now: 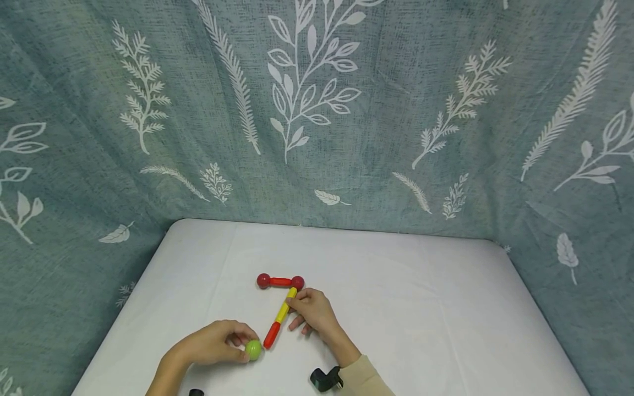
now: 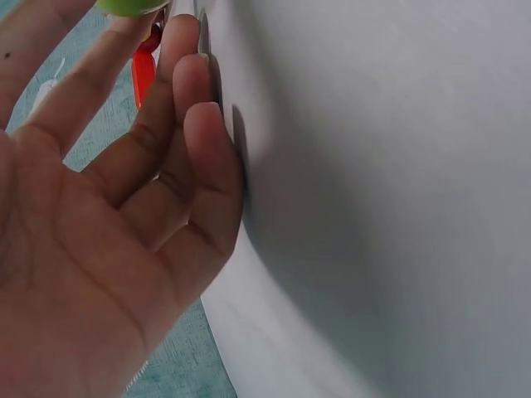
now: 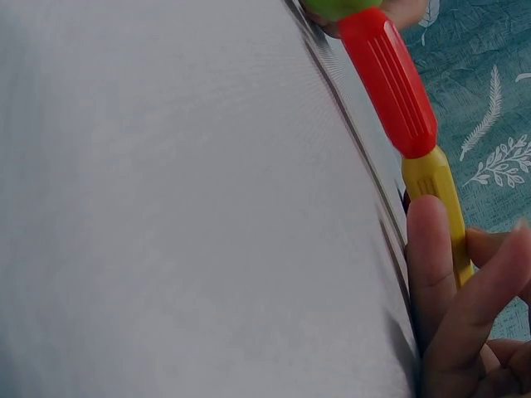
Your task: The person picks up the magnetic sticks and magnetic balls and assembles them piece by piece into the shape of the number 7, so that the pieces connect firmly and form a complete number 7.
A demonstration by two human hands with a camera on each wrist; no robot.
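Observation:
My left hand [image 1: 215, 342] pinches a green ball [image 1: 253, 350] between thumb and fingertips, low over the white table. In the left wrist view only the bottom of that green ball [image 2: 131, 7] shows. My right hand [image 1: 317, 312] grips a yellow rod [image 1: 283, 311] between thumb and fingers. End to end with it runs a red rod [image 1: 272, 335], whose tip lies right beside the green ball; whether they touch I cannot tell. At the yellow rod's far end sits a dark red ball [image 1: 298, 282]. A second, shorter-looking red rod [image 1: 280, 282] links it to another dark red ball [image 1: 263, 281].
A black object [image 1: 324, 379] is at my right wrist, by the beige sleeve [image 1: 364, 377]. Another small dark thing [image 1: 196, 392] shows at the bottom edge near my left forearm. Behind the white table [image 1: 396, 286] hangs a teal leaf-patterned cloth [image 1: 386, 126].

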